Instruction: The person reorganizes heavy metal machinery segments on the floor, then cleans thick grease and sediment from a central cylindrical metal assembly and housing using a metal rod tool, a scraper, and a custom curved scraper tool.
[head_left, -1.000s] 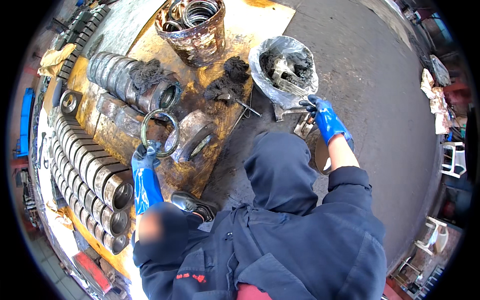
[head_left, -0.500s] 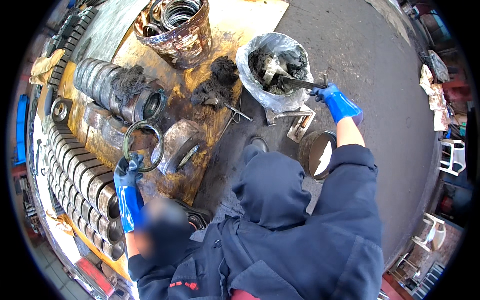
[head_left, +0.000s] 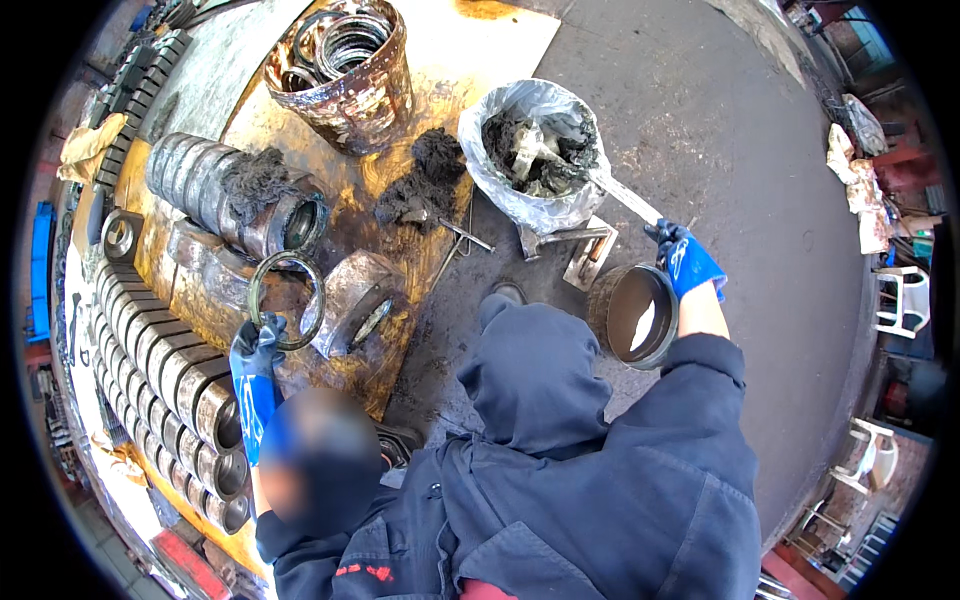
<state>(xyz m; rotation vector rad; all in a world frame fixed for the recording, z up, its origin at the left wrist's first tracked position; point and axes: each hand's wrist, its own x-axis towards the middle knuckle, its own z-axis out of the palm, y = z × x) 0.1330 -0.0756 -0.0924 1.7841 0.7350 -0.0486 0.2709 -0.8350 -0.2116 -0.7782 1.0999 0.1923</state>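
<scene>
In the head view, the left grip, a hand in a long blue rubber glove (head_left: 257, 342), grasps the lower left rim of a dark, shiny, thin-walled ring (head_left: 320, 300). The ring is in front of a thick, rounded grey metal piece (head_left: 355, 280); whether the two touch is unclear. The ring looks stiff, probably metal and fairly light, since one hand carries it; its sheen suggests a slick skin, so a pinch across the band, fingers inside and thumb outside, seems surest.

The right grip, a hand in a matching blue glove (head_left: 685, 255), is curled around the near end of a long, flat grey blade (head_left: 628, 197). The blade's far end reaches the rim of a bucket lined with clear plastic (head_left: 530, 210), which holds sticky-looking black paste (head_left: 503, 145). The blade is likely rigid and best held at its cleaner end; the loose liner could snag it.

A dark-clothed knee (head_left: 540, 375) stands between the two hands, and an open round can (head_left: 603, 303) sits just beside the right one. On the stained yellow board (head_left: 235, 290) lie a black clump (head_left: 420, 180), a thin metal T-shaped tool (head_left: 470, 237) and a row of joined grey cylinders (head_left: 190, 180), with a rust-streaked bucket of rings (head_left: 360, 115) beyond.
</scene>
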